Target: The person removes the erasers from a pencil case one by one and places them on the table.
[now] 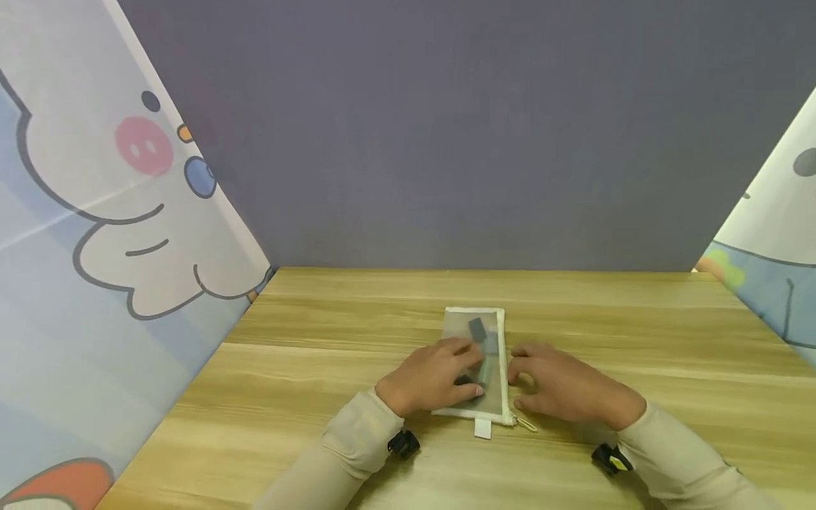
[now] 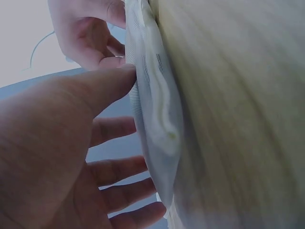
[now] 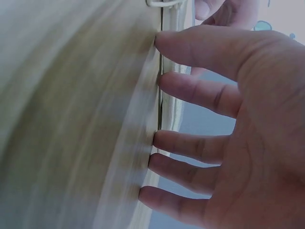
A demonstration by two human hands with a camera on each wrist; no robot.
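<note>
When lifting white-edged rectangular mesh pouch [image 1: 492, 368], expect limp lightness; pinch zippered edge [image 1: 503, 365]. Note left hand [image 1: 436, 372] relaxed atop, right hand [image 1: 561, 382] relaxed alongside.

Head view was softly lit, w/ faint shadows on tabletop [image 1: 637, 308]. Wrist pics were hazy/blurry, 1 top corner ea. blown out

The left hand [image 1: 436, 375] and right hand [image 1: 567, 386] are bare. The left sleeve [image 1: 341, 450] and right sleeve [image 1: 685, 457] are beige cloth, softly creased. The left wrist camera [image 1: 404, 444] is small and black; the right wrist camera [image 1: 605, 459], also black, bears a yellow patch [image 1: 618, 463].
</note>
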